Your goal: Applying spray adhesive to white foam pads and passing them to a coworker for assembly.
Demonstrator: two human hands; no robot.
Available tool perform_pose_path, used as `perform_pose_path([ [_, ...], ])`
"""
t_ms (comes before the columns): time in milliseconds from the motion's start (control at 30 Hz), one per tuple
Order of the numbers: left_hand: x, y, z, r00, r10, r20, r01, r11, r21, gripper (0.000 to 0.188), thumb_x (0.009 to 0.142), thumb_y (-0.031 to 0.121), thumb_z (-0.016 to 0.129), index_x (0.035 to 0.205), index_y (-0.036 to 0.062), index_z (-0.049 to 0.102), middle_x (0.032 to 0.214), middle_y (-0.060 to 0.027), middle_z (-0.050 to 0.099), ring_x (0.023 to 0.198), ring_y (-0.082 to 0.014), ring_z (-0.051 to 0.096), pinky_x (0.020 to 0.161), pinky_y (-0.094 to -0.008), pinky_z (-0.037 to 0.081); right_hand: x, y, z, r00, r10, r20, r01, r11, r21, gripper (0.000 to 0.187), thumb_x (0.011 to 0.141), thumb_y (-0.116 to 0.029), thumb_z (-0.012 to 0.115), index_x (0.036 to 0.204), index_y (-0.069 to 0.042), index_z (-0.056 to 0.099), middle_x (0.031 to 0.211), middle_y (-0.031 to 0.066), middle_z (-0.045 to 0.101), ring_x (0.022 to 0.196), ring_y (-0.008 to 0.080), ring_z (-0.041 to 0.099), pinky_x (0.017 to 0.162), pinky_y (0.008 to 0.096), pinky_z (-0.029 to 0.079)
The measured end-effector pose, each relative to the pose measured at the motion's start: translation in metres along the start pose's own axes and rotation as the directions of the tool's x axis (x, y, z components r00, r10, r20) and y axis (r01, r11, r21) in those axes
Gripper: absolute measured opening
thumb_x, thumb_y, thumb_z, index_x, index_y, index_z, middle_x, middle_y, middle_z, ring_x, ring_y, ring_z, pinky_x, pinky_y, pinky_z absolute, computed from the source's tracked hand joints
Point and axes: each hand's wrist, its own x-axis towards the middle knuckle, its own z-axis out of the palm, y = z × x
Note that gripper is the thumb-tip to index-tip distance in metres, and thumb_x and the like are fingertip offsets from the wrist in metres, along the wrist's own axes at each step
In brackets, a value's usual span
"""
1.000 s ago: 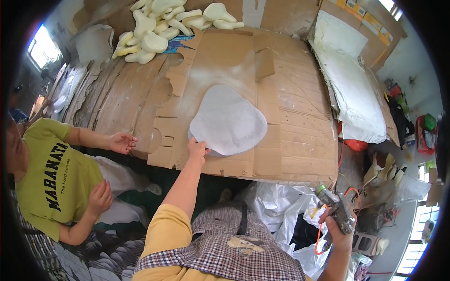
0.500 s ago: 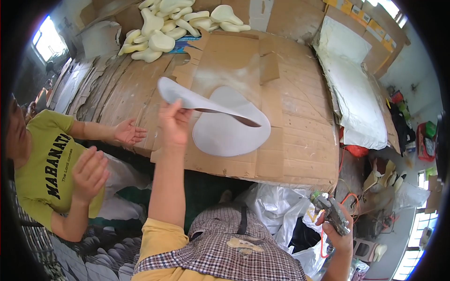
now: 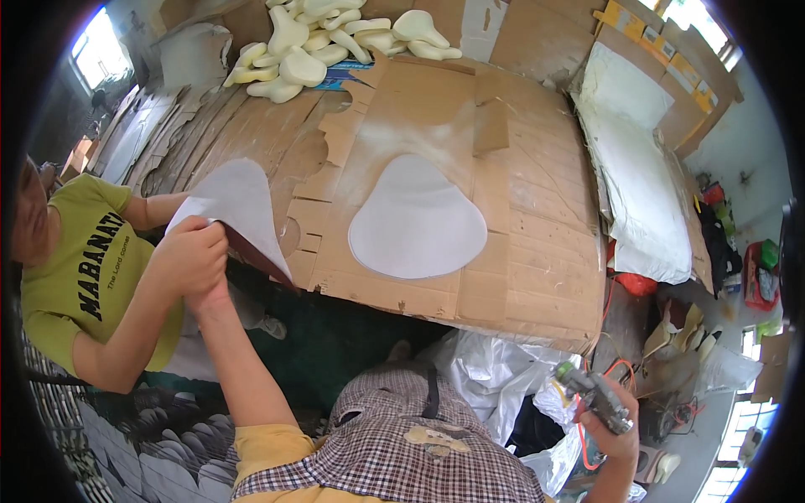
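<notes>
My left hand [image 3: 211,293] reaches to the left, up against a co-worker's hand [image 3: 189,251], which covers its fingers. At these two hands is a bent pale-grey rounded-triangular sheet [image 3: 235,197] with a dark brown underside. Whether my left fingers still grip it is hidden. A second pale-grey sheet [image 3: 418,218] of the same shape lies flat on the cardboard-covered table [image 3: 537,251]. Low on the right, my right hand [image 3: 612,427] is closed round a metal spray gun [image 3: 597,398], clear of the table.
The co-worker in a yellow-green shirt [image 3: 101,260] stands at the table's left side. Cream foam saddle-shaped pads [image 3: 302,67] are heaped at the far left. White plastic sheeting [image 3: 486,369] bunches below the front edge; an orange hose [image 3: 584,448] hangs by my right hand.
My left hand has carried the bent sheet left from above the flat one to the co-worker, whose hand now meets mine there. My right hand still holds the spray gun.
</notes>
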Motion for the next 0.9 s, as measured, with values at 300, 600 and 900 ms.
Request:
perform_pose_path([
  [300, -0.004, -0.076, -0.068, 0.414, 0.729, 0.545, -0.732, 0.622, -0.276, 0.047, 0.088, 0.032, 0.050, 0.123, 0.0001, 0.054, 0.122, -0.0176, 0.059, 0.111, -0.0342, 0.057, 0.093, -0.0460, 0.047, 0.032, -0.005, 0.037, 0.999, -0.033, 0.003, 0.032, 0.975, 0.221, 0.056, 0.078, -0.008, 0.072, 0.126, 0.007, 0.049, 0.082, 0.0080, 0.062, 0.074, 0.0150, 0.060, 0.069, 0.0287, 0.050],
  [600, 0.023, -0.054, -0.154, 0.431, 0.878, -0.210, -0.892, 0.449, 0.048, 0.046, 0.088, 0.044, 0.049, 0.095, -0.0009, 0.054, 0.090, -0.0150, 0.060, 0.084, -0.0308, 0.061, 0.072, -0.0412, 0.052, 0.004, -0.010, 0.007, 0.983, 0.021, -0.181, -0.014, 0.999, 0.043, 0.056, 0.079, -0.014, 0.074, 0.126, 0.006, 0.051, 0.085, 0.0063, 0.062, 0.073, 0.0129, 0.060, 0.067, 0.0267, 0.049],
  [900, 0.035, -0.062, -0.163, 0.493, 0.855, -0.161, -0.849, 0.513, 0.126, 0.037, 0.085, 0.034, 0.059, 0.097, -0.0007, 0.055, 0.088, -0.0126, 0.060, 0.080, -0.0304, 0.062, 0.070, -0.0389, 0.053, 0.002, -0.026, 0.017, 0.990, 0.054, 0.130, -0.054, 0.999, -0.001, 0.047, 0.074, 0.000, 0.070, 0.119, 0.007, 0.056, 0.087, 0.0075, 0.064, 0.077, 0.0119, 0.060, 0.069, 0.0252, 0.048],
])
